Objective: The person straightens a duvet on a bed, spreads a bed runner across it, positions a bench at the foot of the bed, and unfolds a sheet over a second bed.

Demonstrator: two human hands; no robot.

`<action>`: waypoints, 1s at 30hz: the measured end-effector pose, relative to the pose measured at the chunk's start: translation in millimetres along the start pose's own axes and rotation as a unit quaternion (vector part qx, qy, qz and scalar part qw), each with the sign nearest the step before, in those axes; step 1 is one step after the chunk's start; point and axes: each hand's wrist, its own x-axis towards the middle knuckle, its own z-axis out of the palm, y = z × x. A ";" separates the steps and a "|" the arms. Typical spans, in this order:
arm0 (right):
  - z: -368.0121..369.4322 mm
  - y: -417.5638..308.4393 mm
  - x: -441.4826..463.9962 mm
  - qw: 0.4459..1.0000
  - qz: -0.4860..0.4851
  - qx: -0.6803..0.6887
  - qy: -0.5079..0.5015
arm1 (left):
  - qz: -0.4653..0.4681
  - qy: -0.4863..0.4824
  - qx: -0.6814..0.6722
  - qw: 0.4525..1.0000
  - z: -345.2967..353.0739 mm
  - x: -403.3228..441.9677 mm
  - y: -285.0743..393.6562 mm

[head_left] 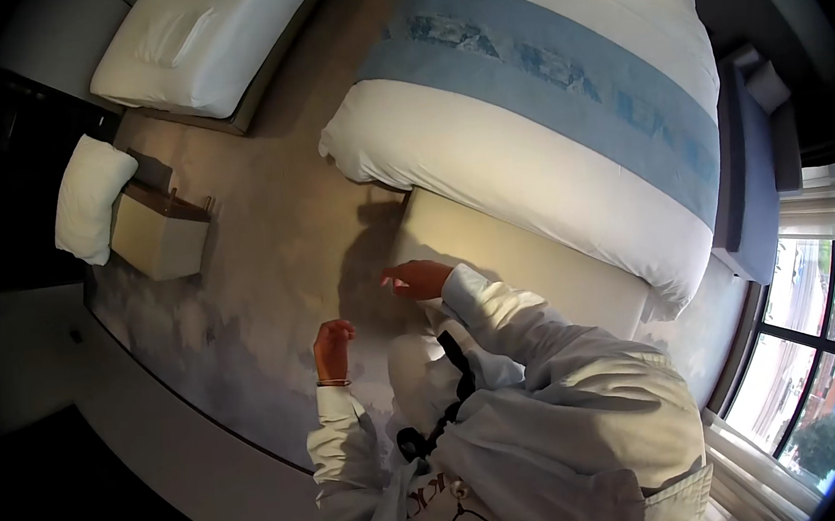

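My left hand point(334, 352), with a thin band at the wrist, hangs over the carpet with its fingers curled in and no object showing in it. Nearer the bed bench, my right hand point(419, 279) has loosely bent fingers, somewhat apart, and holds nothing visible. It is over the near left part of the pale bench point(528, 255). Beyond the bench is the large bed point(489, 168), with white bedding and a blue runner point(539, 63) across it.
At the upper left stands another white bed point(215, 39). Below it, a beige box-like seat point(161, 230) is beside a white pillow point(95, 199). A blue-grey sofa point(743, 179) and a window point(818, 352) with sheer curtains are on the right. Patterned carpet point(264, 235) lies between.
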 end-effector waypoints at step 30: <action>151.2 11.4 181.1 0.767 0.434 0.342 0.328 | 0.104 -0.198 0.527 0.820 6.5 561.5 -112.9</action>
